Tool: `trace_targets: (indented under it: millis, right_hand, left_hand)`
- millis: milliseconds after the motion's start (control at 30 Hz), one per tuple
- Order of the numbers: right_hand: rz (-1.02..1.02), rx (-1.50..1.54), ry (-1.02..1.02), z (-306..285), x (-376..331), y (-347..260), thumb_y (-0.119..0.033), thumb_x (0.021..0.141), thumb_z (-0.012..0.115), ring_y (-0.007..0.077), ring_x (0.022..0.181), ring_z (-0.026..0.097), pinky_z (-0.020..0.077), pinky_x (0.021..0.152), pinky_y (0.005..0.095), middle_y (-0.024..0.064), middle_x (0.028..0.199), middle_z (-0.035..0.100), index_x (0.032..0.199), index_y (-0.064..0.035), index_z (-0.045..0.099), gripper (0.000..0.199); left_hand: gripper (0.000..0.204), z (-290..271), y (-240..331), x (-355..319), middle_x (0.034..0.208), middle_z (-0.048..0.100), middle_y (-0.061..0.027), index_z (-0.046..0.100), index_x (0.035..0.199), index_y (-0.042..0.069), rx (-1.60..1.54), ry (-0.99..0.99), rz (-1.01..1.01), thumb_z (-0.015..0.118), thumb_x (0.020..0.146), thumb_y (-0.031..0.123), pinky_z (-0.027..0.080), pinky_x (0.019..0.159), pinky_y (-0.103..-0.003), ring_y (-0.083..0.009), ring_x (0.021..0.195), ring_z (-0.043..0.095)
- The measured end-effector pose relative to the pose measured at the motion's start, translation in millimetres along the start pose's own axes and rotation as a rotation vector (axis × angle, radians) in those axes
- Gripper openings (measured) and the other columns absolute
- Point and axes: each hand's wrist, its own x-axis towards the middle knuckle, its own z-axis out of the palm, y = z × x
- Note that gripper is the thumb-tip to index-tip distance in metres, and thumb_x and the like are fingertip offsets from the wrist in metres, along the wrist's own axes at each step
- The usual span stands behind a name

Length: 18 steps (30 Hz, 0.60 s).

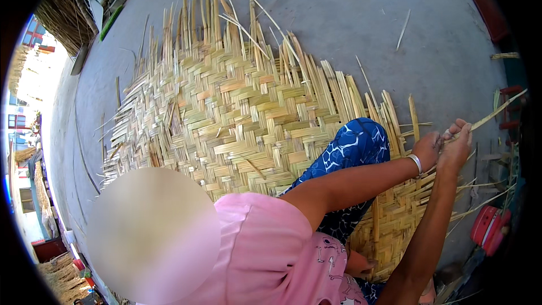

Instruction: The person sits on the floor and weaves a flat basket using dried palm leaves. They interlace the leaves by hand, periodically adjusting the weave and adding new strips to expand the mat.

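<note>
My right hand [458,146] is closed round a long pale split-cane strip [499,108], whose free end slants up to the far right. Pressed close beside it, my left hand [427,149], with a light bangle at its wrist, also has its fingers closed at the strip's near end; that end is hidden between the hands. Both hands are held over the right edge of a large woven mat [237,101] of wide yellow-green strips in a slanting pattern. My blue-patterned knee [361,141] rests over the mat. Loose strip ends stick out along its edges.
Grey concrete floor [339,17] surrounds the mat, with a stray strip [403,30] lying on it. A red round object [489,228] sits at the right, near more loose strips. A bundle of thin sticks [65,14] stands at the far left. A blurred patch covers the lower left.
</note>
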Motion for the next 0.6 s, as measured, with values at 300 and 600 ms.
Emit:
trace_targets:
  millis: [300,600]
  right_hand:
    - [-0.035,0.033,-0.017,12.5,-16.5,20.6,-0.037,0.098,0.041,0.0099,0.063,0.042,0.0381,0.058,0.0235,0.0007,0.072,0.045,0.104,-0.0021,0.051,0.036]
    - [0.296,0.717,-0.435,-89.4,42.3,42.3,-0.030,0.098,0.040,0.0149,0.061,0.043,0.0361,0.057,0.0309,-0.0043,0.068,0.042,0.094,-0.0094,0.051,0.024]
  left_hand:
    - [0.015,-7.4,-10.8,0.6,0.075,0.059,-0.0201,0.054,0.083,0.000,-0.279,0.001,-0.171,0.050,0.089,0.013,0.043,0.063,-0.039,-0.0311,0.068,0.057]
    - [0.016,-19.6,8.0,-9.7,0.064,0.052,-0.0020,0.057,0.076,0.002,-0.386,-0.372,-0.182,0.055,0.086,0.015,0.038,0.053,-0.026,-0.0100,0.058,0.046]
